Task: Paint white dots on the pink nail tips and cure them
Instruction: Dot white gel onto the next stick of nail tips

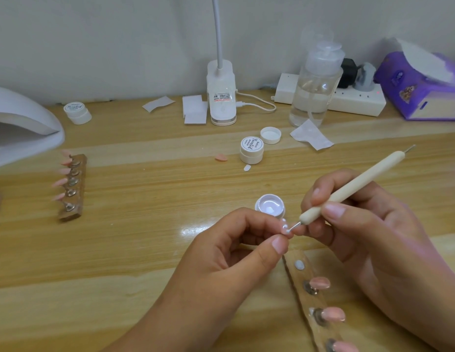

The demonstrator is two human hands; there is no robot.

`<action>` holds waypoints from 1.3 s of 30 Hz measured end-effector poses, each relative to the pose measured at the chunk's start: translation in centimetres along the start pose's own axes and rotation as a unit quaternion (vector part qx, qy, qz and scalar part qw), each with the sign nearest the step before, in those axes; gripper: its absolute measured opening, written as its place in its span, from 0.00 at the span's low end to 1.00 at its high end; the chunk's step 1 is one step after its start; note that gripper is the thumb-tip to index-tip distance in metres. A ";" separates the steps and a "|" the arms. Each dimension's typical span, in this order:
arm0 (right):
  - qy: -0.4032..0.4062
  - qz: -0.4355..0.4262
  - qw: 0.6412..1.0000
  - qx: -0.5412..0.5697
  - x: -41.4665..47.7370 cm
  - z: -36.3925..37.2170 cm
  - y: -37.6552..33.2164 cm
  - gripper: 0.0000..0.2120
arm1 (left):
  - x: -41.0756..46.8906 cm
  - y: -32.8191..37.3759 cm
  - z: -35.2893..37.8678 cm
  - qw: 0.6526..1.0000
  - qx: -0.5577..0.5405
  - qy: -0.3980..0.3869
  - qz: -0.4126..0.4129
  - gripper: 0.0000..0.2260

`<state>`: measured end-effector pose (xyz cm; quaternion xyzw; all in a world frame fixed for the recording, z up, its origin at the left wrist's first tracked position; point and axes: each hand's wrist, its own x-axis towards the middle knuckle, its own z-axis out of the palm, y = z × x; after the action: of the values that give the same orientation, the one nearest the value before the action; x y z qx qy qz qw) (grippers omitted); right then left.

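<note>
- The wooden holder strip lies nearest, carrying pink nail tips on metal studs.
- The left hand pinches a single nail tip between thumb and forefinger.
- The right hand grips a dotting pen, whose metal point touches that tip.
- An open jar of white gel stands on the surface just behind the hands.
- A second holder with pink tips sits far left, near the curing lamp.

A small pink nail tip is held just in front of the open white paint pot. The cream dotting tool touches it with its metal end. More pink tips lie on a brown strip nearer than the pot.
</note>
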<state>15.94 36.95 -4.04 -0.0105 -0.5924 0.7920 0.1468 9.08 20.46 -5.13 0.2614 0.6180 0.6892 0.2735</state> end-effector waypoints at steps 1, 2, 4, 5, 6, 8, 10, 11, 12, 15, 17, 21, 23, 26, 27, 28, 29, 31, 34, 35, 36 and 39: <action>0.000 0.000 1.000 0.005 0.0 0.1 0.0 0.04 | 0.0 0.0 0.0 1.000 0.000 0.001 0.000 0.07; 0.003 0.001 1.000 0.013 0.1 0.1 -0.1 0.04 | 0.0 0.0 0.0 1.000 0.000 0.001 0.001 0.06; 0.007 0.003 1.000 0.024 0.1 0.1 -0.1 0.04 | 0.0 0.0 0.0 1.000 0.000 0.000 0.002 0.06; 0.007 0.003 1.000 0.020 0.1 0.0 -0.1 0.04 | 0.0 0.0 0.0 1.000 0.000 -0.001 0.003 0.07; 0.004 0.002 1.000 0.011 0.1 0.0 -0.1 0.04 | 0.0 0.0 0.0 1.000 -0.001 -0.001 0.003 0.07; 0.001 0.000 1.000 0.002 0.1 0.0 0.0 0.04 | 0.0 0.0 0.0 1.000 -0.001 -0.003 0.004 0.06; 0.004 0.000 1.000 0.010 0.1 0.1 0.0 0.05 | 0.0 0.0 0.0 1.000 -0.001 -0.002 0.004 0.06; 0.005 0.000 1.000 0.015 0.1 0.1 0.0 0.05 | 0.0 0.0 0.0 1.000 -0.001 -0.002 0.004 0.06; 0.004 0.001 1.000 0.018 0.1 0.1 0.0 0.05 | 0.0 0.0 0.0 1.000 -0.001 -0.002 0.004 0.06; 0.000 0.003 1.000 0.013 0.1 0.1 0.0 0.04 | 0.0 0.0 0.0 1.000 -0.002 -0.002 0.005 0.06; 0.002 0.006 1.000 0.014 0.1 0.1 -0.1 0.04 | 0.0 0.0 0.0 1.000 -0.005 -0.002 0.005 0.06; 0.004 0.008 1.000 0.021 0.0 0.1 -0.2 0.04 | 0.0 0.0 0.0 1.000 -0.008 -0.003 0.003 0.06; 0.004 0.009 1.000 0.023 0.0 0.1 -0.2 0.04 | 0.0 0.0 0.0 1.000 -0.008 -0.003 0.003 0.06; 0.004 0.007 1.000 0.026 0.0 0.1 -0.2 0.04 | 0.0 0.0 0.0 1.000 -0.008 -0.003 0.002 0.07; 0.004 0.006 1.000 0.026 0.1 0.1 -0.1 0.05 | 0.0 0.0 0.0 1.000 -0.008 -0.002 0.002 0.07; 0.003 0.005 1.000 0.026 0.1 0.1 -0.1 0.05 | 0.0 0.0 0.0 1.000 -0.008 -0.002 0.001 0.07; 0.001 0.003 1.000 0.027 0.1 0.1 0.0 0.05 | 0.0 0.0 0.0 1.000 -0.008 -0.002 0.000 0.07; -0.001 0.001 1.000 0.030 0.2 0.0 0.1 0.05 | 0.0 0.0 0.0 1.000 -0.008 -0.003 0.001 0.07; -0.002 0.004 0.999 0.033 0.2 0.0 0.1 0.05 | 0.0 0.0 0.0 1.000 -0.008 -0.002 0.002 0.07; 0.000 0.004 0.999 0.033 0.1 -0.1 0.1 0.05 | 0.0 0.0 0.0 1.000 -0.008 -0.003 0.002 0.07; 0.000 0.004 0.999 0.033 0.1 -0.1 0.1 0.05 | 0.0 0.0 0.0 1.000 -0.009 -0.003 0.002 0.07; -0.003 0.004 1.000 0.031 0.1 -0.1 0.2 0.05 | 0.0 0.1 0.0 1.000 -0.009 -0.005 0.004 0.06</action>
<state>15.78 37.03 -4.18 -0.0063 -0.5678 0.8107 0.1424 9.07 20.50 -5.07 0.2654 0.6093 0.6944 0.2761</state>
